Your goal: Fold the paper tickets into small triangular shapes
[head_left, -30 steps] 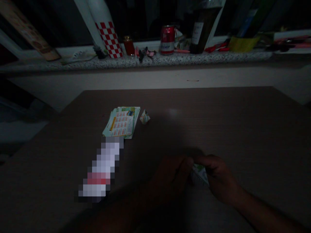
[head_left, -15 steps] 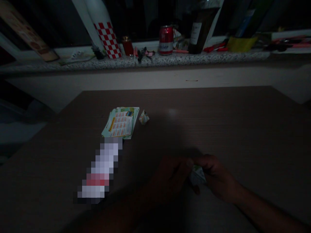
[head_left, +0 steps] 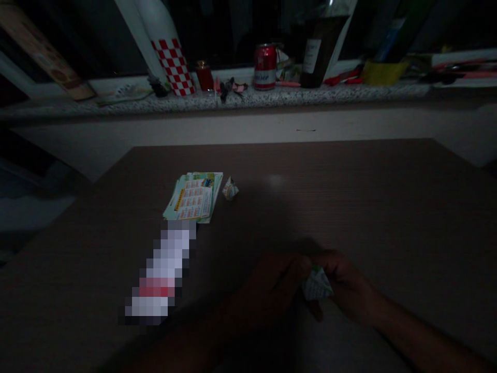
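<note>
A small folded piece of printed paper (head_left: pixel 317 285), white with a green patch at its top, is pinched between my two hands over the table's near part. My left hand (head_left: pixel 281 280) is closed on its left side, thumb and fingers close together. From the right, my right hand (head_left: pixel 347 285) grips the paper's other edge with curled fingers. Both hands are in deep shadow, so single fingers are hard to make out. Farther off, a pointed folded paper shape (head_left: pixel 230 189) stands on the table beside a stack of printed calendar sheets (head_left: pixel 194 197).
A blurred-out bright object (head_left: pixel 159 274) lies on the wooden table (head_left: pixel 368 197) in front of the stack. Behind runs a granite sill (head_left: pixel 217 103) with a checkered bottle (head_left: pixel 174 67), a red can (head_left: pixel 265 67), a dark bottle (head_left: pixel 312 57) and a yellow container (head_left: pixel 382 71).
The folded paper has tilted and moved slightly down and right, and more of its face shows between my hands. My hands have shifted only a little. The other things stay put.
</note>
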Demonstrator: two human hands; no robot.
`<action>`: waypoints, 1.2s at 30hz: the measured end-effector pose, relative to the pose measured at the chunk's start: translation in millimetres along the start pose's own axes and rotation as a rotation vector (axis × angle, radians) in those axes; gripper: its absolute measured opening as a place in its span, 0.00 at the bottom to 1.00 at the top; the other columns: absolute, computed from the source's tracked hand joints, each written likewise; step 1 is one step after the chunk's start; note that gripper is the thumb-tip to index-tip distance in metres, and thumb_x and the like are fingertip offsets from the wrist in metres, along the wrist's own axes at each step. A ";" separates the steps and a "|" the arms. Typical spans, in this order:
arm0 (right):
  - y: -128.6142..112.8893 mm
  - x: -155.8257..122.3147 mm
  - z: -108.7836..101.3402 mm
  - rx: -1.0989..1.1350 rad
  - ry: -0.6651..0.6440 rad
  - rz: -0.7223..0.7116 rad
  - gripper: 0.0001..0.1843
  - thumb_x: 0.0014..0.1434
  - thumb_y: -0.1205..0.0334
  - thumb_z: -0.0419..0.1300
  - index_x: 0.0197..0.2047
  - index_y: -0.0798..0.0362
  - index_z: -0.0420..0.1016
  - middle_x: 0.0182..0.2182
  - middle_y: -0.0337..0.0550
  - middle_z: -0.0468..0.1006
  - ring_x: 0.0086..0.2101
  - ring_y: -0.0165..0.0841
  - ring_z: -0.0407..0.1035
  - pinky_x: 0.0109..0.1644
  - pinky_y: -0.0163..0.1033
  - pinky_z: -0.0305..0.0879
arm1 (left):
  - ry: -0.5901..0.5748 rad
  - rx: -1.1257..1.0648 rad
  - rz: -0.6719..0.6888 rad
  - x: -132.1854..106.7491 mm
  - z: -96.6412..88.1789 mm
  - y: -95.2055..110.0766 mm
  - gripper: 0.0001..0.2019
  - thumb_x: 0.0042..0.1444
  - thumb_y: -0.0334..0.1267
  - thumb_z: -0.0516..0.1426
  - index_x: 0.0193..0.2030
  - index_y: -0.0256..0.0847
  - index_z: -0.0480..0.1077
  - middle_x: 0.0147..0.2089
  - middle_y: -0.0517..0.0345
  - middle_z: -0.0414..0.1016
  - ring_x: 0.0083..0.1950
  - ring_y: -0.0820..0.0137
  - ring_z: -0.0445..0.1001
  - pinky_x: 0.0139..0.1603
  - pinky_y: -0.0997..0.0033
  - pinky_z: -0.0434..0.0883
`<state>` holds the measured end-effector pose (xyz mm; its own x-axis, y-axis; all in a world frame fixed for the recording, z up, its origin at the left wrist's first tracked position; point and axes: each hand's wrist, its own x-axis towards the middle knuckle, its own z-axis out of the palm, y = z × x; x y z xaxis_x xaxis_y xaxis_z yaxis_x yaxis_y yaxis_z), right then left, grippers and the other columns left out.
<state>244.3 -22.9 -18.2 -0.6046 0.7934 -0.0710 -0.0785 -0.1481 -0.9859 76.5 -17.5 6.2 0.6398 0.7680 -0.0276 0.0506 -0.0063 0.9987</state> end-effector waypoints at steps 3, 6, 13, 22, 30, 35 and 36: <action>0.6 1.0 -0.6 0.050 0.014 0.013 0.25 0.59 0.43 0.57 0.22 0.55 0.73 0.17 0.37 0.71 0.19 0.25 0.64 0.23 0.30 0.60 | 0.040 -0.010 -0.012 0.2 -0.4 -1.9 0.28 0.67 0.50 0.41 0.28 0.35 0.72 0.26 0.54 0.76 0.29 0.71 0.75 0.32 0.75 0.67; -1.9 2.1 -0.9 0.087 0.037 0.003 0.19 0.59 0.47 0.60 0.28 0.56 0.75 0.22 0.38 0.72 0.22 0.26 0.66 0.27 0.31 0.63 | 0.175 0.013 -0.030 0.4 -3.5 -5.6 0.26 0.67 0.50 0.44 0.26 0.36 0.69 0.23 0.58 0.73 0.25 0.74 0.70 0.28 0.76 0.64; -6.1 2.8 5.6 0.104 0.277 -0.197 0.13 0.57 0.61 0.64 0.45 0.48 0.68 0.29 0.38 0.75 0.29 0.28 0.70 0.32 0.32 0.67 | 0.515 0.144 0.025 2.1 -9.0 -6.3 0.23 0.66 0.50 0.44 0.24 0.39 0.62 0.21 0.64 0.59 0.23 0.75 0.57 0.23 0.74 0.54; -9.1 3.4 7.7 -0.244 0.534 -0.313 0.06 0.48 0.67 0.69 0.27 0.52 0.75 0.22 0.37 0.75 0.23 0.27 0.69 0.25 0.30 0.66 | 0.490 0.416 0.131 -3.7 -2.5 -8.0 0.18 0.68 0.43 0.43 0.28 0.39 0.63 0.24 0.62 0.61 0.26 0.74 0.60 0.29 0.72 0.57; -15.2 -0.3 -0.6 -0.334 0.680 -0.399 0.05 0.51 0.70 0.64 0.29 0.50 0.75 0.24 0.37 0.76 0.24 0.26 0.70 0.27 0.28 0.68 | 0.261 0.358 0.141 0.4 -11.1 -6.1 0.15 0.64 0.42 0.50 0.28 0.38 0.65 0.26 0.62 0.62 0.28 0.74 0.61 0.30 0.73 0.57; -16.9 -1.1 0.7 -0.323 0.712 -0.397 0.12 0.48 0.73 0.66 0.35 0.49 0.75 0.26 0.37 0.79 0.25 0.27 0.73 0.29 0.28 0.71 | 0.309 0.289 0.092 2.4 -15.0 -4.2 0.11 0.60 0.40 0.56 0.30 0.37 0.71 0.28 0.61 0.67 0.30 0.73 0.66 0.32 0.74 0.61; -16.5 -0.8 1.2 -0.308 0.698 -0.383 0.13 0.48 0.72 0.66 0.37 0.49 0.76 0.27 0.37 0.80 0.26 0.28 0.74 0.30 0.28 0.71 | 0.327 0.271 0.093 2.6 -15.3 -3.8 0.11 0.60 0.40 0.56 0.30 0.37 0.72 0.27 0.61 0.67 0.30 0.73 0.66 0.32 0.75 0.61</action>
<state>245.1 -21.7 -1.7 0.0547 0.9529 0.2983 0.1026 0.2918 -0.9510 66.3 -5.7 3.1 0.3764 0.9186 0.1202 0.2319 -0.2190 0.9478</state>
